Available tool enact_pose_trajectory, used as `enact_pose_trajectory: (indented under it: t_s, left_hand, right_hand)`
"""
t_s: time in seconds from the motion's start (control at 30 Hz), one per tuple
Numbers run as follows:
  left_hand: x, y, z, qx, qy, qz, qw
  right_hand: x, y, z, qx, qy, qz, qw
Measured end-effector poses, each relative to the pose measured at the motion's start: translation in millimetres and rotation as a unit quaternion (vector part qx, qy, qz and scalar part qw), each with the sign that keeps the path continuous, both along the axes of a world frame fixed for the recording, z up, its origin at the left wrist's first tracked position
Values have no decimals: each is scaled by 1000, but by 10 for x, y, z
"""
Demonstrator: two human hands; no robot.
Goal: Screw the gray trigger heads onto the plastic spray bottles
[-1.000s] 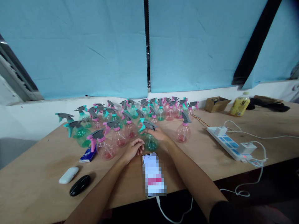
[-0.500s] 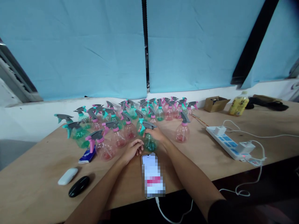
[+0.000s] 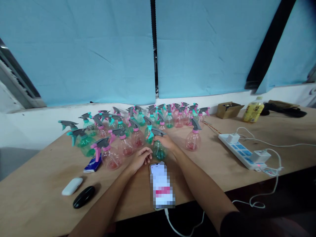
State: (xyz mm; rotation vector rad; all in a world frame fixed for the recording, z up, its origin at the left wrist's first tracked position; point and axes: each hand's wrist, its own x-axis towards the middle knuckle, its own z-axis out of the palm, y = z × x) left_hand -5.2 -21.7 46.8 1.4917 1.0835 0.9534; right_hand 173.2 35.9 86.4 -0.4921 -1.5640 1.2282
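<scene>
My right hand (image 3: 166, 141) is wrapped round the neck of a green spray bottle (image 3: 159, 152) with a grey and teal trigger head, standing on the wooden table (image 3: 212, 164). My left hand (image 3: 141, 157) rests beside it on the table with fingers loosely curled, touching or nearly touching the bottle's base; nothing shows in it. A phone (image 3: 161, 186) on a white cable lies just in front of both hands. Several pink and green spray bottles (image 3: 128, 131) stand crowded behind, and one pink bottle (image 3: 193, 138) stands apart to the right.
A white power strip (image 3: 240, 149) with plugs and cables lies at right. A cardboard box (image 3: 229, 110), a yellow bottle (image 3: 253, 110) and dark items sit at the back right. A white case (image 3: 72, 186), a black case (image 3: 84, 197) and a blue packet (image 3: 92, 164) lie at left.
My right hand has closed round the green bottle's neck from resting on top of it. My left hand has barely moved.
</scene>
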Motion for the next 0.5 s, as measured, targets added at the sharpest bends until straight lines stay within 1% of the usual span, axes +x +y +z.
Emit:
enact_pose_trajectory:
  t_s: [0.27,0.5]
  left_hand:
    - [-5,11,-11,4,0,-3,1000]
    - [2,-3,7,6,5,-2,1000]
  right_hand:
    - [-32,2,-2,-20,2,-14,1000]
    - [3,0,1,-8,5,0,1000]
